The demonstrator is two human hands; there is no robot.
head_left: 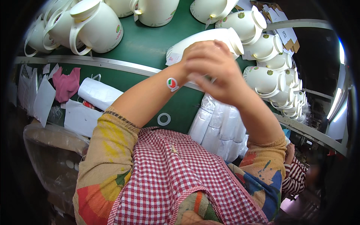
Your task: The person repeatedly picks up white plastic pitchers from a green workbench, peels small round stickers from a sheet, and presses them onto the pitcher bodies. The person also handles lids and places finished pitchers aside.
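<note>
A cream vacuum jug lies on its side on the green conveyor belt, with a small paper tag hanging near its base. Over its near side, my left hand and my right hand cross each other. The right one is in front, its fingers smeared by motion. Most of the left hand's fingers are hidden behind it, so any grip on the jug does not show. A round red and green sticker clings to my left forearm.
More cream jugs stand at the far left, and a row of lying jugs runs along the right. A metal rail edges the belt. Nearer are a pink cloth, a white ring and plastic bags. Another person's striped sleeve shows at right.
</note>
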